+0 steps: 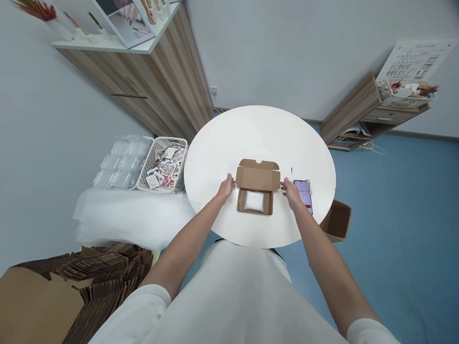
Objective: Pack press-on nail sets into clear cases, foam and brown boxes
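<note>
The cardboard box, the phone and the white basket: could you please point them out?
cardboard box (257, 180): head view, inside of its open lid.
phone (306, 198): head view, its lit screen.
white basket (172, 140): head view, its far rim.

Matt brown cardboard box (257, 186) on the smooth white table (251, 138), glossy glass phone (304, 195) right of it, plastic basket (163, 165) left.

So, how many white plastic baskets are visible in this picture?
2. One white plastic basket holds cards left of the round white table; another sits on the wooden shelf unit at right. Others may be hidden.
</note>
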Motion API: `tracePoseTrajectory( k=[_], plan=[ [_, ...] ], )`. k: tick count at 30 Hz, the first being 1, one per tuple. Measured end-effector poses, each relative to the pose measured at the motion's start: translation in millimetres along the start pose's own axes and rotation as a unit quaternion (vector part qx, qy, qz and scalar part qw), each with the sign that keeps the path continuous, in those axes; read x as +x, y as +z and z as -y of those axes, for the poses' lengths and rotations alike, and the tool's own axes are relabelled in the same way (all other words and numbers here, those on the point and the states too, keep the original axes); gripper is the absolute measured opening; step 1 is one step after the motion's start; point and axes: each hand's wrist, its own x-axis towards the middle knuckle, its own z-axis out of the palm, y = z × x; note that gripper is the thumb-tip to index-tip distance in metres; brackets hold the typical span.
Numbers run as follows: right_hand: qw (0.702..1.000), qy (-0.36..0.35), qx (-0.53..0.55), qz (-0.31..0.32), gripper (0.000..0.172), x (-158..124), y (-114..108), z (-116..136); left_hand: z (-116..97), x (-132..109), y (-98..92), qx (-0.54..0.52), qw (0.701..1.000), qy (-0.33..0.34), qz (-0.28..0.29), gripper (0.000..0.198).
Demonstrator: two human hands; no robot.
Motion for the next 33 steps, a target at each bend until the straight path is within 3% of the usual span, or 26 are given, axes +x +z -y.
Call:
tracePoseTrajectory(
  k=[3, 5, 13, 19, 25, 33],
  plan=[
    [0.985, 0.115, 0.095, 0.087, 0.062, 5, 4, 4, -1, 2, 1.8, -0.041, 0.998, -0.021, 0.043, 0.075],
    [0.977, 0.125, 0.124, 0.123, 0.063, 5, 6, 10, -2, 1, 3.7, -0.051, 0.996, -0.017, 0.069, 0.078],
    [0.969, 0.02, 0.17, 0.179, 0.057, -9, 6, 25, -4, -11, 6.6, -0.059, 0.991, 0.057, 0.108, 0.08],
    [0.97, -0.019, 0.162, 0.183, 0.054, -23, 6, 11, 7, -23, 5.5, -0.031, 0.994, 0.069, 0.074, 0.074],
    [0.964, -0.011, 0.165, 0.207, 0.062, -33, 2, 0, 6, -31, -1.5, -0.016, 0.993, 0.034, 0.109, 0.08],
    [0.954, -0.011, 0.071, 0.291, 0.062, -50, -14, 5, -4, -49, -21.0, 0.073, 0.978, 0.036, 0.191, 0.066]
  ],
)
